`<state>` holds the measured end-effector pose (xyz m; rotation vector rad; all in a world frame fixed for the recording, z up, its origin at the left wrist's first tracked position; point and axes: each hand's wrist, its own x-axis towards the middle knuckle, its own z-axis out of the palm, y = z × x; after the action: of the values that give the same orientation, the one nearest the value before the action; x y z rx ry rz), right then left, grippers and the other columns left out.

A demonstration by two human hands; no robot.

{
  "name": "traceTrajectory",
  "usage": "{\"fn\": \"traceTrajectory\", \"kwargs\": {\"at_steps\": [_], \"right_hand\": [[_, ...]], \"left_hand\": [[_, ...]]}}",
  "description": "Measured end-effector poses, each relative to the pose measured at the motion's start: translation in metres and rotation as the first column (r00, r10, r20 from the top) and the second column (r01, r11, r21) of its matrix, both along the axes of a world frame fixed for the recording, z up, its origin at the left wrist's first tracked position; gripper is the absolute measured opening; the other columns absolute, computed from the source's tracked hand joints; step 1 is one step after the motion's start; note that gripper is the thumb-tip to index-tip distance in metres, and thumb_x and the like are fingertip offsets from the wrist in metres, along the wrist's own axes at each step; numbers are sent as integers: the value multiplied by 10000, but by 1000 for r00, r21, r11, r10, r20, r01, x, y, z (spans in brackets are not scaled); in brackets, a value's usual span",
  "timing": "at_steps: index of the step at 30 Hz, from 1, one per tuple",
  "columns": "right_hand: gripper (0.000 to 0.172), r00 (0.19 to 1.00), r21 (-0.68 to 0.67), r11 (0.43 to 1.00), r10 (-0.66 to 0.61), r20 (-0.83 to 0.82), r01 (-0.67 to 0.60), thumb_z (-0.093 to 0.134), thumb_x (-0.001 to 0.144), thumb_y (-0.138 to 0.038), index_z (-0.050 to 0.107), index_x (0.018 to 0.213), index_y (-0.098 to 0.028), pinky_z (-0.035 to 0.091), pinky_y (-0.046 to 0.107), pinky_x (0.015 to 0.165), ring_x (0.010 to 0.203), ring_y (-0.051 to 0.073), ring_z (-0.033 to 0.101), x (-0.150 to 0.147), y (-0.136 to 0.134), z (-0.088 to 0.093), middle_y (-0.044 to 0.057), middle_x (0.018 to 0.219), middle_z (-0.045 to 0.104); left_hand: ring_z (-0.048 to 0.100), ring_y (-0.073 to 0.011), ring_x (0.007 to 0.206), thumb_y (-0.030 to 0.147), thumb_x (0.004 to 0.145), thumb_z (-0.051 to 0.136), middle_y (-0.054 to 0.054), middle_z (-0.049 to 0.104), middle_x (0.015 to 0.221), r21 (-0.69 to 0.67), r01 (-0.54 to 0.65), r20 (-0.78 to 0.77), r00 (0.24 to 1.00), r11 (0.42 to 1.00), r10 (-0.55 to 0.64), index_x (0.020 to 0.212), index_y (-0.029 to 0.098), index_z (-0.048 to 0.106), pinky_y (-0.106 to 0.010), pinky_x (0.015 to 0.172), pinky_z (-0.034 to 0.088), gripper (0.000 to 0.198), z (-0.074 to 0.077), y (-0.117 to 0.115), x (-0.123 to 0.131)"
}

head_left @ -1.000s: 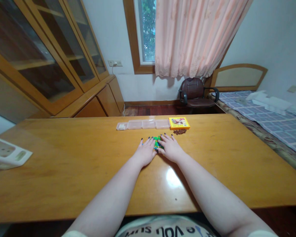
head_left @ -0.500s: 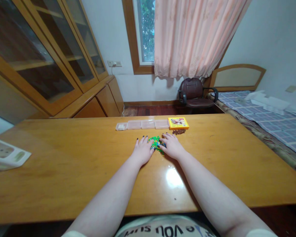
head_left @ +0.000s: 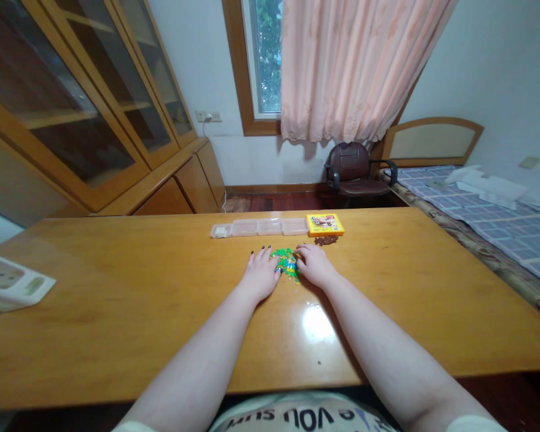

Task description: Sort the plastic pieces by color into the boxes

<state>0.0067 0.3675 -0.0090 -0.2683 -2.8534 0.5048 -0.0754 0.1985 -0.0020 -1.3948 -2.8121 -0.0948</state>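
Green beads (head_left: 286, 263) — between left hand (head_left: 261, 276) and right hand (head_left: 314, 267).

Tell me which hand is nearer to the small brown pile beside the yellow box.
Right. The right hand lies just in front of the brown pile, slightly to its left; the left hand rests farther left, beyond the green pieces.

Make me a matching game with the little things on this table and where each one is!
Things: 1 green pieces; 2 brown pieces; 3 clear case; 4 white tray.
Places: A at the table's left edge; B between left hand and right hand; C left of the yellow box; D just nearer than the yellow box.
Pairs: 1-B; 2-D; 3-C; 4-A.
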Motion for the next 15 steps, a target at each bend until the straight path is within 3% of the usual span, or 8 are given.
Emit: {"fn": "traceTrajectory", "kwargs": {"at_steps": [5, 15], "right_hand": [[298, 1000, -40, 999, 1, -4, -1, 463, 823, -157, 670, 1037, -158, 339, 292, 974, 1080, 190, 523, -1, 1, 0, 85, 1151, 626], [299, 1000, -47, 999, -23, -13, 22, 466, 847, -187, 660, 1072, -158, 334, 299, 996, 1115, 192, 517, -1, 0, 0, 90, 1189, 614]], "left_hand": [[289, -305, 1354, 423, 903, 411, -146, 329, 1473, -18, -33, 9, 999, 999, 33, 1364, 216, 415, -513, 1094, 234, 505, -3, 0, -1], [326, -295, 1334, 369, 878, 468, -124, 400, 1433, -13, -12, -17, 1000, 1000, 11, 1249, 208, 522, -504, 1095, 251, 408, 2, -2, 2]]}}
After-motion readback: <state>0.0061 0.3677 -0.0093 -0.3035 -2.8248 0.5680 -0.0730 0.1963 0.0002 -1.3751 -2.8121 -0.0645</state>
